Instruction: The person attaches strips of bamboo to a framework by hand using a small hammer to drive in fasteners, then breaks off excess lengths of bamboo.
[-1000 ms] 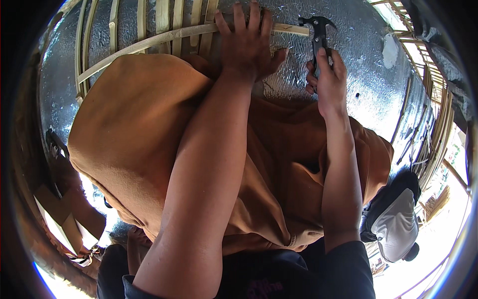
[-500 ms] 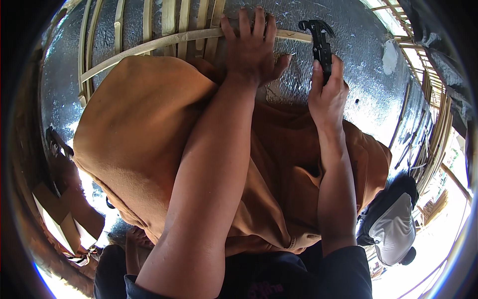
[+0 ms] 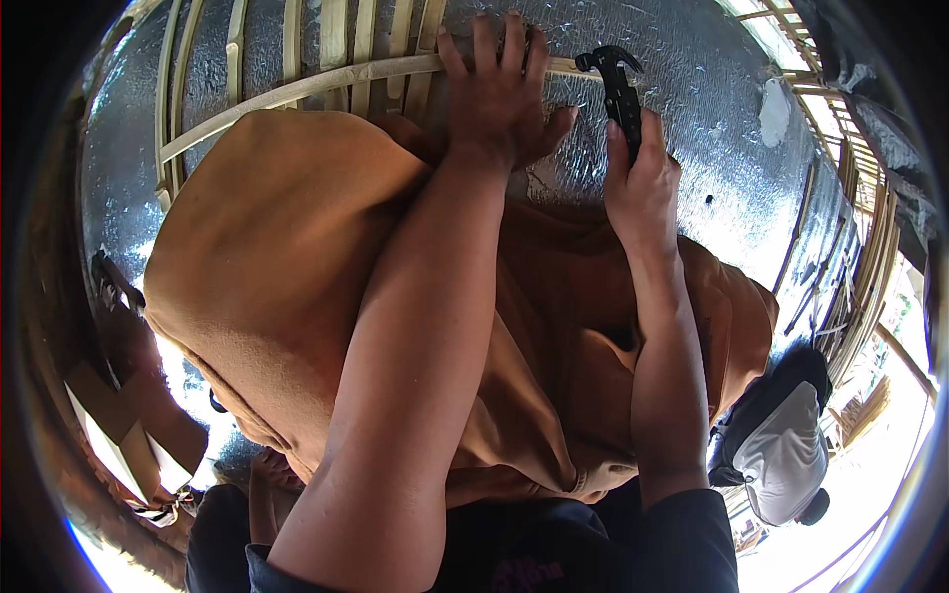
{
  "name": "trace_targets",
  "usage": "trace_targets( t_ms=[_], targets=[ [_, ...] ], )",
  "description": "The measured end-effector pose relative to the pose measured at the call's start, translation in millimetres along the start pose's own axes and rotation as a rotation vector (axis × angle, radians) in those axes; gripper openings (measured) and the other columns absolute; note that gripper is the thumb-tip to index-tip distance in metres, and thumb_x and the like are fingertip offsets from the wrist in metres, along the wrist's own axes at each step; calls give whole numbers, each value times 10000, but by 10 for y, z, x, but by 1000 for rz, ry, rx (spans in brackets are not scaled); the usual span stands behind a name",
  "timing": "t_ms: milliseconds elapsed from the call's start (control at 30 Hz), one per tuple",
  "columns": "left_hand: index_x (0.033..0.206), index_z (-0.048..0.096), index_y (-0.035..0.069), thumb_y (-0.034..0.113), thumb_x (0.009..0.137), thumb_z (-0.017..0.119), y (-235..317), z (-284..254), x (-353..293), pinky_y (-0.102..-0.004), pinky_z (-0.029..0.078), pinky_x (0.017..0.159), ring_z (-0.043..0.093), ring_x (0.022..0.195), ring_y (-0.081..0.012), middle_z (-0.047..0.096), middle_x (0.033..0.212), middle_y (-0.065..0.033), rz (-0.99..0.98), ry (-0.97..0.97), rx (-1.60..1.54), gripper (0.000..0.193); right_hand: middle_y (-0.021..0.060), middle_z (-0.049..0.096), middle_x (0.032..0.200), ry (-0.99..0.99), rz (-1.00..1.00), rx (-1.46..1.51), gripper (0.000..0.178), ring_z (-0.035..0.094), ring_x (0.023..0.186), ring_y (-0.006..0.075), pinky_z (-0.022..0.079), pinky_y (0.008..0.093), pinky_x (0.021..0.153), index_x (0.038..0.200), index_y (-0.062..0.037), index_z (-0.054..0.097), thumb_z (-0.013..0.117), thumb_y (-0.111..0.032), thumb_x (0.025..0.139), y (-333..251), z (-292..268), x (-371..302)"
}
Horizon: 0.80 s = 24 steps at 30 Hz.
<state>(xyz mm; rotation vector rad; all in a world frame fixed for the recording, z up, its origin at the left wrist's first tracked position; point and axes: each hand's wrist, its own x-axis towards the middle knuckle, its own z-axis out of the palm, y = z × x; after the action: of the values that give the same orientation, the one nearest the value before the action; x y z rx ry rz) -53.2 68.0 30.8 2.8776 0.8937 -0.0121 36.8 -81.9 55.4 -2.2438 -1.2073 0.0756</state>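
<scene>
My left hand (image 3: 499, 104) lies flat with spread fingers over a long pale bamboo strip (image 3: 326, 83), pressing on it near its right end. That strip runs crosswise over several upright bamboo slats (image 3: 334, 44) on the left. My right hand (image 3: 643, 183) grips a small black claw hammer (image 3: 620, 94) by its handle. The hammer's head is beside the strip's right end; whether it touches the strip I cannot tell. Below both arms, brown cloth (image 3: 287, 217) covers my legs.
A silvery foil sheet (image 3: 712, 89) lies under the slats. Toward the lower right a person in a grey-white top (image 3: 786, 455) is bent over. Bundled thin strips (image 3: 870, 267) stand along the right side. At lower left is an open cardboard box (image 3: 129, 425).
My right hand has moved slightly left with the hammer, whose head now tilts toward the strip's right end. My left hand has stayed in place.
</scene>
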Motion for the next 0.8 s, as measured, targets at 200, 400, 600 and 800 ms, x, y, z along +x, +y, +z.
trace_targets(
  t_ms=[200, 400, 600, 800],
  targets=[
    [1592, 326, 94, 636, 951, 444, -27, 114, 35, -686, 63, 1207, 153, 1554, -398, 227, 1684, -151, -23, -16, -54, 848, 279, 659, 714, 15, 2, 19, 271, 678, 655, 476, 518, 515, 452, 1211, -1, 442, 594, -91, 1006, 0, 23, -9],
    [1583, 348, 81, 631, 940, 446, -31, 292, 40, -692, 70, 1202, 177, 1542, -415, 239, 1678, -162, -5, 164, -43, 852, 265, 665, 732, 18, 17, 14, 267, 680, 673, 480, 504, 519, 467, 1215, -4, 459, 597, -94, 1005, -41, 7, -1],
    [1568, 365, 52, 627, 921, 459, -66, 260, 9, -700, 89, 1199, 225, 1521, -438, 276, 1660, -178, 23, 184, -118, 871, 247, 669, 740, 49, 95, 23, 276, 692, 664, 460, 511, 497, 474, 1239, -2, 475, 588, -119, 1017, -186, -102, 20],
    [1565, 366, 52, 603, 912, 509, -28, 209, 19, -699, 102, 1198, 233, 1517, -432, 298, 1648, -178, 18, 123, -86, 866, 271, 665, 727, 28, 58, -42, 253, 685, 670, 479, 521, 522, 487, 1222, -4, 472, 570, -126, 1023, -83, -22, -17]
  ],
)
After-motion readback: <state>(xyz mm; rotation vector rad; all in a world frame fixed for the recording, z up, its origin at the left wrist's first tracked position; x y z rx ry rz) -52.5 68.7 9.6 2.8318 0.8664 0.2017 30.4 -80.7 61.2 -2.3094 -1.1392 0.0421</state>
